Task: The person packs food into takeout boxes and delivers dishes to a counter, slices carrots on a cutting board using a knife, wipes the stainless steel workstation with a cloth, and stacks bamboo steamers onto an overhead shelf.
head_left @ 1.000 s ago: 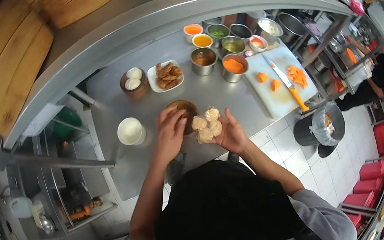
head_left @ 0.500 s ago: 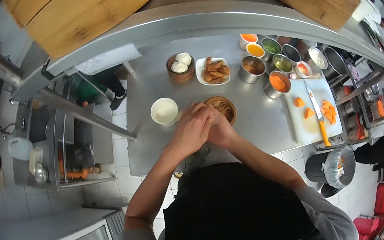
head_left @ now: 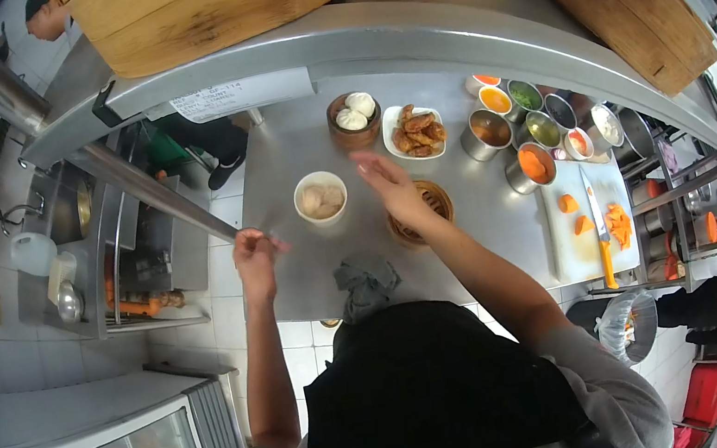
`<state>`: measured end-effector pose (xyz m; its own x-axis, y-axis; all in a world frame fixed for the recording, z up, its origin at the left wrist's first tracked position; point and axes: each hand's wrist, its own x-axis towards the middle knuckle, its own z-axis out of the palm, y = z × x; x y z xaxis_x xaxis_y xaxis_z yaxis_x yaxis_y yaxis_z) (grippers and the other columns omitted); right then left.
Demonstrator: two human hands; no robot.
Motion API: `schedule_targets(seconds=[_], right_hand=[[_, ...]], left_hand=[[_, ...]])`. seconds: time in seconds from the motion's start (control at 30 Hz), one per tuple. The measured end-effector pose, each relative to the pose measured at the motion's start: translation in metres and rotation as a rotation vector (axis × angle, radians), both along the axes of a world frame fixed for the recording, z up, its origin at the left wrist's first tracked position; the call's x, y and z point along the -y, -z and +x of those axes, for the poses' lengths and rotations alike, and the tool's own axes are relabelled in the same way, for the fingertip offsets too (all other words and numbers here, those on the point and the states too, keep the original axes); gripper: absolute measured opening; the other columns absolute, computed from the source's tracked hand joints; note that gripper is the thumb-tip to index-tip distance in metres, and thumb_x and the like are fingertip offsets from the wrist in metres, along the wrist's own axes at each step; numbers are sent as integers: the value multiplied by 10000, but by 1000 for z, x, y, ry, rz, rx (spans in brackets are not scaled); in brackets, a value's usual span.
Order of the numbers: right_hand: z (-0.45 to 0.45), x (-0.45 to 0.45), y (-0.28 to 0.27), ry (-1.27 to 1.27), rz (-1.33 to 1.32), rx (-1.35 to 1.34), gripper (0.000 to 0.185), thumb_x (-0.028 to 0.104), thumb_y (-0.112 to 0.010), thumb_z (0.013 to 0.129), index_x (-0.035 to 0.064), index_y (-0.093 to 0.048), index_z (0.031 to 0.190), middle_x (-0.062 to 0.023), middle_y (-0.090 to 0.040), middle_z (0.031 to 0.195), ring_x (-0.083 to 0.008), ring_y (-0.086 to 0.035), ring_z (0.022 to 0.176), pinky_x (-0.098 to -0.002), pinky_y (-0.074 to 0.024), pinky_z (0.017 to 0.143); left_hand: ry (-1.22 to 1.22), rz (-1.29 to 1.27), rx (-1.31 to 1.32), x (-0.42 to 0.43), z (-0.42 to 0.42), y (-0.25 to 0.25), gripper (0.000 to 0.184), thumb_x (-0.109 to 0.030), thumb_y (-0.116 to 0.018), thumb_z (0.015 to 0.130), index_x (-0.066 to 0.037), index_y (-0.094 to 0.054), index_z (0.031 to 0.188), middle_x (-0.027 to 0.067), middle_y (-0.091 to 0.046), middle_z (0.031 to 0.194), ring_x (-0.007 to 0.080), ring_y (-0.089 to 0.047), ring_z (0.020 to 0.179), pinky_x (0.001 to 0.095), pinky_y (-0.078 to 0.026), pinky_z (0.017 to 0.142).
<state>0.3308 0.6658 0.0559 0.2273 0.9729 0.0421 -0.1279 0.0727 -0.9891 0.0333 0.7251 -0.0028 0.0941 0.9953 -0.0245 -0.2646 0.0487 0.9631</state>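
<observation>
My right hand is open, fingers stretched out, over the table between a white bowl and a round bamboo steamer. Its wrist and forearm cover part of the steamer, whose slatted base shows. In the white bowl lie several pale, rounded pieces, perhaps dumplings. My left hand is at the table's left edge, left of the bowl, fingers loosely bent and apart with nothing visible in them. A crumpled grey cloth lies at the table's near edge. Further back are a small steamer of white buns and a plate of fried pieces.
Several metal containers of sauces and toppings stand at the back right. A knife and cut orange pieces lie on a white cutting board. A metal shelf with large wooden steamers spans overhead. Other people stand left and right.
My hands were together above the table beside the steamer; now they are apart, the left out to the table's left edge. Pale pieces now show in the bowl. The cloth is uncovered.
</observation>
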Motion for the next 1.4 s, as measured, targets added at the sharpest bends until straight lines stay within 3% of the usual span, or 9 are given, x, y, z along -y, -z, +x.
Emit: schedule_targets(seconds=[0.23, 0.43, 0.57, 0.63, 0.7, 0.93, 1.1, 1.23, 1.4], right_hand=[[50, 103, 26, 284, 40, 515, 257, 192, -716, 977, 41, -685, 1183, -141, -659, 1246, -257, -671, 1133, -382, -586, 884], [96, 173, 59, 583, -336, 824, 210, 175, -726, 967, 24, -670, 1102, -141, -642, 1108, -241, -708, 911, -352, -587, 685], [86, 208, 64, 567, -401, 529, 215, 173, -718, 970, 13, -666, 1105, -151, -685, 1069, -221, -720, 882, -348, -586, 712], [79, 242, 52, 403, -493, 137, 221, 178, -706, 977, 7, -666, 1111, -152, -714, 1064, -204, -725, 923, -360, -588, 754], [55, 288, 27, 252, -566, -10, 303, 215, -672, 1004, -1, -668, 1216, -157, -740, 1065, -234, -725, 1002, -394, -586, 843], [-61, 429, 68, 33, -860, 76, 643, 522, -421, 1097, 68, -485, 1548, -211, -532, 1536, -354, -512, 1412, -410, -356, 1222], [-40, 465, 42, 208, -511, -670, 530, 381, -523, 1087, 57, -525, 1507, -204, -627, 1429, -290, -653, 1262, -425, -545, 1037], [-36, 469, 137, 692, -447, -509, 237, 182, -622, 1031, 32, -629, 1215, -104, -720, 1020, -165, -716, 890, -303, -591, 667], [-101, 390, 268, 752, -535, -394, 225, 184, -789, 876, 31, -658, 975, -87, -702, 780, -208, -709, 772, -360, -572, 697]], left_hand=[[55, -182, -306, -30, 47, 13, 110, -154, -562, 1044, -60, -619, 1054, -13, -476, 675, 82, -441, 519, 290, -365, 446], [276, 212, -754, -95, 49, 76, 341, -303, -647, 1017, 33, -649, 1073, 117, -578, 752, 176, -568, 631, 380, -448, 610], [206, -101, -399, -48, 75, 9, 261, -284, -583, 1082, -36, -639, 1025, -9, -555, 770, 67, -506, 653, 274, -410, 556], [42, 515, -659, -51, 62, 16, 279, -249, -539, 1108, 9, -626, 1048, 10, -578, 817, 95, -493, 742, 293, -428, 681], [97, 535, -585, -30, 67, -10, 223, -195, -543, 1104, 12, -618, 1075, 9, -568, 821, 81, -486, 748, 289, -428, 685], [582, 405, -720, 49, 56, -2, 268, -143, -615, 1064, 6, -608, 1286, 38, -611, 902, 80, -532, 831, 264, -454, 779], [1013, 489, -1064, 93, 71, -2, 574, -232, -686, 1020, -11, -478, 1507, 182, -651, 1277, 284, -629, 1178, 378, -473, 1034], [995, 733, -1286, 118, 99, 16, 684, -248, -724, 984, 27, -426, 1534, 256, -555, 1478, 410, -548, 1356, 452, -426, 1135], [991, 725, -1239, 111, 96, 24, 688, -203, -730, 971, 68, -426, 1526, 271, -580, 1436, 400, -577, 1322, 433, -444, 1112]])
